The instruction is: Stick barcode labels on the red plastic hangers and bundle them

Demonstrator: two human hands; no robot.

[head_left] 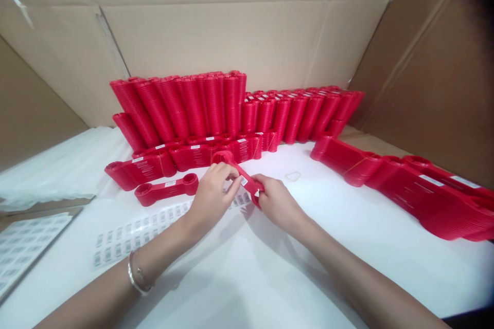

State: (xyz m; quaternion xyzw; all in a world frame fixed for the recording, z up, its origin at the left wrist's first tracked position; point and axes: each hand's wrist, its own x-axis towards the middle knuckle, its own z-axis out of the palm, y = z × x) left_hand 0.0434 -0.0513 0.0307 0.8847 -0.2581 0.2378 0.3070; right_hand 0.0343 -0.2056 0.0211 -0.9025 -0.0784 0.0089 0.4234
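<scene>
Brown cardboard walls point(216, 36) with creases and pale seams box in the back and sides of a smooth white tabletop point(231, 277). Inside: tall, finely ribbed red plastic stacks point(170, 108) along the back, lower banded red stacks point(141, 169) with white labels in front of them, and long layered red stacks point(424, 200) off to the right.

Work piece: red plastic bar with ring-shaped ends point(250, 185), white label on it, held between the hands just above the tabletop. Right hand point(280, 203) has its fingers clenched around the near ring. Left hand point(214, 187) has bent fingers on the bar, thumb beside the label (can't tell if that's a pinch or only contact).

Nearby: small labelled red bar stack point(165, 190) left of the hands; glossy label sheet point(142, 226) flat, partly under the left forearm; thin tan rubber band point(293, 176), loose to the right; crinkled translucent white plastic wrap point(57, 164), far left.
</scene>
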